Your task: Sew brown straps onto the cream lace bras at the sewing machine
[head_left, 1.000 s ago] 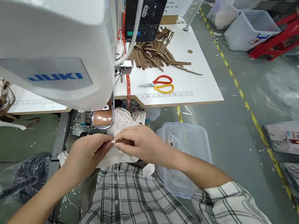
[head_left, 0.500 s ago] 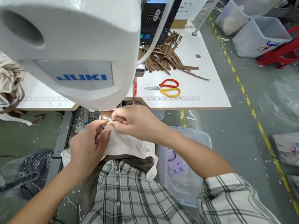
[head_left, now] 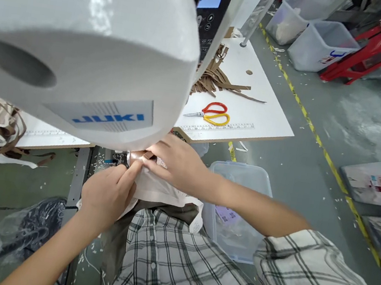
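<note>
A white Juki sewing machine (head_left: 83, 43) fills the upper left and hides the needle area. Under its head, both hands pinch a piece of white lace fabric (head_left: 157, 190). My left hand (head_left: 108, 192) grips the fabric's near edge with its fingers closed. My right hand (head_left: 176, 162) presses the fabric against the machine's brown cylinder arm (head_left: 136, 157), fingers closed on the cloth. The fabric hangs down onto my plaid shirt (head_left: 192, 268).
Red and yellow scissors (head_left: 210, 112) lie on the white table (head_left: 263, 115) beside a pile of brown straps (head_left: 218, 77). A clear plastic bin (head_left: 238, 203) stands on the floor under my right arm. More bins (head_left: 319, 37) and a red stool (head_left: 365, 45) stand at the far right.
Both hands have lifted the white fabric up and forward, from above my lap to the machine's cylinder arm. The view has tilted so that the machine head covers more of the picture.
</note>
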{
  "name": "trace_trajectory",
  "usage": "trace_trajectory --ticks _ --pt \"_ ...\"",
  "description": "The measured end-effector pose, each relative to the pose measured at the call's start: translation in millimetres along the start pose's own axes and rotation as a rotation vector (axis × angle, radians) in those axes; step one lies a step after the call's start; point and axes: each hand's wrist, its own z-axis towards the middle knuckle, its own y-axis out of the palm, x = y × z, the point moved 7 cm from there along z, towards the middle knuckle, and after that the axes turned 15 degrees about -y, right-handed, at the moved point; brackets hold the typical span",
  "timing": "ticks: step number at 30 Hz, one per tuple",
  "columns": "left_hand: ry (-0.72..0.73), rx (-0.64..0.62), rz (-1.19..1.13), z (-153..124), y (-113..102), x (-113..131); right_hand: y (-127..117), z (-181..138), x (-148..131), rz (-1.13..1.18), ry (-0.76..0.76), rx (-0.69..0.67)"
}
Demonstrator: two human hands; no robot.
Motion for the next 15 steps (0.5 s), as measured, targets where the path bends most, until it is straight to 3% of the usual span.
trace_trajectory --ticks 4,8,11,15 --pt "-0.082 -0.07 -0.05 5.1 -0.1 -4.9 0.7 -20.9 -8.1 -0.182 -0.051 0.266" --pt "0.183 0.002 -0.068 7.0 4.9 -15.1 10.0 -27.5 -5.8 -0.164 -0.022 0.316" --pt "0.324 0.018 -0.004 10.1 9.1 -18.2 21.9 -34.7 3.5 0.077 0.051 0.327" --pt "0.224 0.004 0.021 18.6 4.1 -11.2 42.7 -51.7 21.3 0.509 0.273 0.41"
